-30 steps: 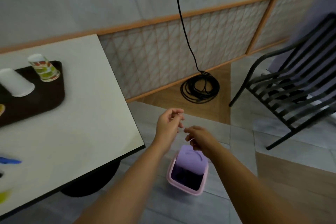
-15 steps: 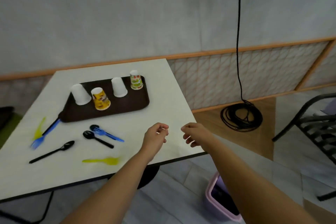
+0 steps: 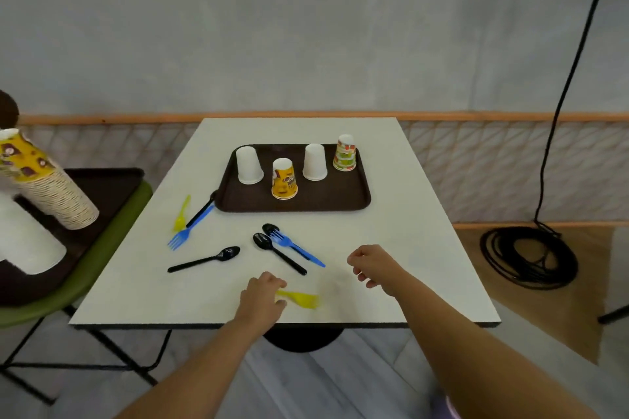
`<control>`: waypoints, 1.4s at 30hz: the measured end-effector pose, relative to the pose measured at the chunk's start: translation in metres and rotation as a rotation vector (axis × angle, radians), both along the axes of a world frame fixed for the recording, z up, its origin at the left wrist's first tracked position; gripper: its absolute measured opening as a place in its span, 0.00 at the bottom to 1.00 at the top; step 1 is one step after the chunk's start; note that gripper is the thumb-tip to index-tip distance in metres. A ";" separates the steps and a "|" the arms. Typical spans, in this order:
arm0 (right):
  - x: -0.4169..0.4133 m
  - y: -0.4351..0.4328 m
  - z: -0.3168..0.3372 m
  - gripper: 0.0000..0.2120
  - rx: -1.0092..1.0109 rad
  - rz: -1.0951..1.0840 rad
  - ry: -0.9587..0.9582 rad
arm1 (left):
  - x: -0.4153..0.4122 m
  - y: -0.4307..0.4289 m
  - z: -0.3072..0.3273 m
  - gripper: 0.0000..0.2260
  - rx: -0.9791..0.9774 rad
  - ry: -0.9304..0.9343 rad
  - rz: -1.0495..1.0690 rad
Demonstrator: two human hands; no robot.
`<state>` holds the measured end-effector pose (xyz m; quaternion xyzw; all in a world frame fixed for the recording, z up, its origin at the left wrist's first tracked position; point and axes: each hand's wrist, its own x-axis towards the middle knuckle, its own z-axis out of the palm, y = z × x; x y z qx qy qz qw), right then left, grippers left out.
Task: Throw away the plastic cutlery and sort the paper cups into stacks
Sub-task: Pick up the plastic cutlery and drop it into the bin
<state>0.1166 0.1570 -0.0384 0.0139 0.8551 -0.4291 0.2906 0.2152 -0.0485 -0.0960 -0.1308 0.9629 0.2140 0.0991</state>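
Two white cups, one yellow cup, one patterned cup. Cutlery: two yellow pieces, two blue forks, three black spoons, maybe four.

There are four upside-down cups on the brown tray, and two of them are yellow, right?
Not quite: the head view shows four upside-down cups on the tray, but only one yellow cup. The others are two white cups and one patterned cup.

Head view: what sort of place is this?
Likely a cafe or canteen seating area: a white square table carrying a dark brown plastic serving tray of upturned paper cups, scattered plastic cutlery, and a tall stack of printed paper cups alongside.
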 end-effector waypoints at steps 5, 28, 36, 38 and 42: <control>-0.027 -0.045 -0.020 0.07 0.074 0.097 0.094 | 0.000 -0.014 -0.014 0.12 -0.093 0.019 -0.041; -0.036 -0.130 -0.083 0.19 0.604 0.645 0.622 | -0.021 -0.040 -0.024 0.12 0.540 0.341 0.607; -0.025 -0.124 -0.085 0.17 0.664 0.543 0.632 | -0.027 -0.036 -0.026 0.11 0.693 0.319 0.664; -0.025 -0.122 -0.083 0.17 0.651 0.514 0.598 | -0.030 -0.035 -0.026 0.10 0.716 0.303 0.657; -0.027 -0.117 -0.074 0.18 0.607 0.445 0.472 | -0.037 -0.032 -0.022 0.07 0.751 0.283 0.620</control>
